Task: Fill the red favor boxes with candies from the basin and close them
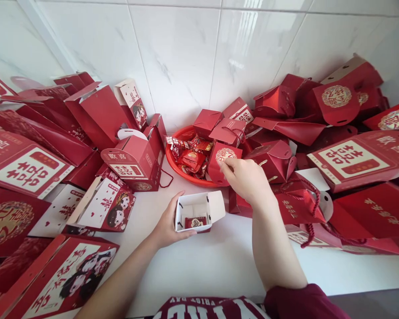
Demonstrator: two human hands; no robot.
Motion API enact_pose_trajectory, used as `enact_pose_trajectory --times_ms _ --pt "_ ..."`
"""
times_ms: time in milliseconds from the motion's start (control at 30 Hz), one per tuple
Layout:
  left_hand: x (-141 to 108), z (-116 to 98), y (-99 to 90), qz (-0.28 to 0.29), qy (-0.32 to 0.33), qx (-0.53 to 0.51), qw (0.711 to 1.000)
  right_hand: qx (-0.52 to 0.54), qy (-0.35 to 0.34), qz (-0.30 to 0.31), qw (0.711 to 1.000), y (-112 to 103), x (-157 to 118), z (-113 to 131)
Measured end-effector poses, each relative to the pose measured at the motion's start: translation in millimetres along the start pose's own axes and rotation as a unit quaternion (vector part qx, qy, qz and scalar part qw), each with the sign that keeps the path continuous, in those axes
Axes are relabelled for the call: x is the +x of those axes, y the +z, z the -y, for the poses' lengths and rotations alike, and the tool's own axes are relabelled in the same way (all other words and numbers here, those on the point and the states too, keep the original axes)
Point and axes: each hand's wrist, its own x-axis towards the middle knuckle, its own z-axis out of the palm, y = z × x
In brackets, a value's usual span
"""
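Observation:
My left hand (pixel 171 221) is wrapped round a small open gift box (pixel 216 206), with its white inside facing up and its flap spread to the right. A red printed packet (pixel 197 223) lies at the bottom of that box. Bent fingers of my right hand (pixel 248 177) come together in front of a red box with a gold emblem (pixel 223 156), at the basin's right edge. Whether they grip the box or something small is hidden. Red-wrapped sweets (pixel 191 160) fill the orange-red basin (pixel 177 170) behind the open box.
Many red gift boxes and bags crowd both sides, among them a box with a rounded flap (pixel 131 166) on the left and a large box (pixel 355 161) on the right. A white tiled wall (pixel 176 53) stands behind the white tabletop (pixel 186 266).

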Motion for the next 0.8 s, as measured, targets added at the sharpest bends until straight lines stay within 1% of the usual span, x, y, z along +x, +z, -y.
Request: enact_pose_trajectory --times_ms 33,100,167,267,333,467,533,600,633,700,767,800 --pt "0 0 0.0 0.002 0.000 -0.003 1.000 -0.056 0.026 0.005 0.998 -1 -2 1" --pt "0 -1 0.0 0.007 -0.003 -0.006 1.000 -0.111 0.057 0.028 0.992 0 -5 6" --pt "1 -2 0.2 0.007 -0.006 -0.005 1.000 -0.115 0.068 0.056 0.990 3 -8 12" --pt "0 -2 0.6 0.004 -0.003 -0.009 1.000 -0.075 0.075 0.083 0.991 9 -10 21" --pt "0 -2 0.9 0.004 -0.002 -0.011 1.000 -0.061 0.091 0.076 0.991 14 -9 24" --pt "0 -1 1.0 -0.003 0.006 0.001 1.000 -0.073 0.141 -0.004 0.987 24 -1 23" --pt "1 -1 1.1 -0.003 0.007 -0.004 1.000 -0.038 0.143 -0.013 0.989 26 5 21" --pt "1 0 1.1 0.000 0.002 -0.010 1.000 0.030 0.114 0.003 0.993 29 10 19" --pt "1 1 1.0 -0.001 0.001 -0.011 1.000 0.074 0.082 0.010 0.994 31 12 18" --pt "1 2 0.9 -0.001 0.000 -0.007 1.000 0.168 -0.017 0.013 0.985 37 17 18" --pt "2 3 0.9 -0.001 0.003 -0.002 1.000 0.247 -0.129 0.029 0.960 46 22 18" --pt "2 3 0.8 -0.001 0.004 0.000 1.000 0.270 -0.174 0.042 0.946 50 25 18"
